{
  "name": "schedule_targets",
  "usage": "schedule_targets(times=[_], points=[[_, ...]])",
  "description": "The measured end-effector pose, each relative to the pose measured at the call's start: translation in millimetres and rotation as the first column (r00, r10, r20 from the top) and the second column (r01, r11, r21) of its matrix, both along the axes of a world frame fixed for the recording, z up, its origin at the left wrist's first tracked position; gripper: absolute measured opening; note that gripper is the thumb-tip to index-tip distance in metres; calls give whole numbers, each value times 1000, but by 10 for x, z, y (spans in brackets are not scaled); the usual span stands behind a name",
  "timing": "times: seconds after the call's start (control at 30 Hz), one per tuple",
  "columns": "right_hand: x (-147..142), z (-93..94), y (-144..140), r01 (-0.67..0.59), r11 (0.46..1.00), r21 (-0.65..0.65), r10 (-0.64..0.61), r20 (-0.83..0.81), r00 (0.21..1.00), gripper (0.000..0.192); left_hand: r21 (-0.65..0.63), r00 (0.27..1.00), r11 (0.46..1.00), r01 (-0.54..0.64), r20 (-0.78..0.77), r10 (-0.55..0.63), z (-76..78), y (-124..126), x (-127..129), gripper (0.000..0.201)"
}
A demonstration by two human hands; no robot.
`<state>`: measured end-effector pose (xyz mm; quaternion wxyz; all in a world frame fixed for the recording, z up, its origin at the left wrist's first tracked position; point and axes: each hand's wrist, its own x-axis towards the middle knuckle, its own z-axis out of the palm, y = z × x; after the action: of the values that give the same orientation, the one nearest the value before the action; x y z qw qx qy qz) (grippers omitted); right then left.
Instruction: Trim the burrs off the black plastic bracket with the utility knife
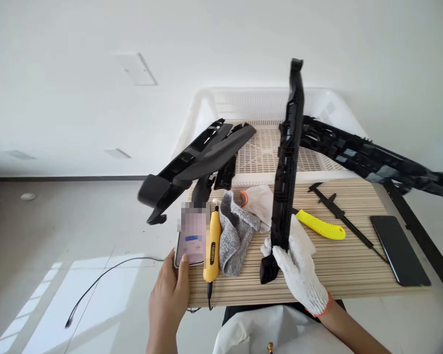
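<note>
Upright in my gloved right hand (299, 273) stands one long black plastic bracket (288, 167), gripped near its lower end, long axis nearly vertical, top toward the white basket (203, 110). My bare left hand (170, 290) holds one phone (192, 236), thumb on its screen. Two more black brackets (199, 162) (372, 157) overhang the basket's edges. Between my hands lie one yellow screwdriver (213, 246) and grey gloves (236, 231); a yellow knife (319, 225) and second phone (398, 250) lie rightward.

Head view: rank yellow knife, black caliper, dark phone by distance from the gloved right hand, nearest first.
From the right hand, which grips the upright black plastic part:
1. Yellow knife, just right of the hand on the slatted table.
2. Black caliper, beyond the knife, lying diagonally.
3. Dark phone, far right near the table edge.
</note>
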<state>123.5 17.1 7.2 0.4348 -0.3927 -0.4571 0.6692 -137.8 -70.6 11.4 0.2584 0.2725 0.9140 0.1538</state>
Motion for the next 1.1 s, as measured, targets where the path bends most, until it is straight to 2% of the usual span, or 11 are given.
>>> schedule_targets(times=[0.33,0.5,0.67,0.93,1.1], points=[[-2,-26,-1,42,999,21,-43,19,999,35,25,1000,1000,-16,12,15,-53,6,-38,69],[47,-13,7,12,998,59,-17,84,996,29,76,999,997,-11,44,7,7,27,-6,64],[87,-22,9,-13,994,110,-3,149,989,27,115,999,993,-18,41,13,-19,19,5,61],[107,-2,39,-76,987,139,53,162,985,15,118,999,993,-9,52,3,10,21,17,60],[134,-2,54,-94,984,152,67,175,982,18,114,998,993,-8,67,0,30,34,17,62]])
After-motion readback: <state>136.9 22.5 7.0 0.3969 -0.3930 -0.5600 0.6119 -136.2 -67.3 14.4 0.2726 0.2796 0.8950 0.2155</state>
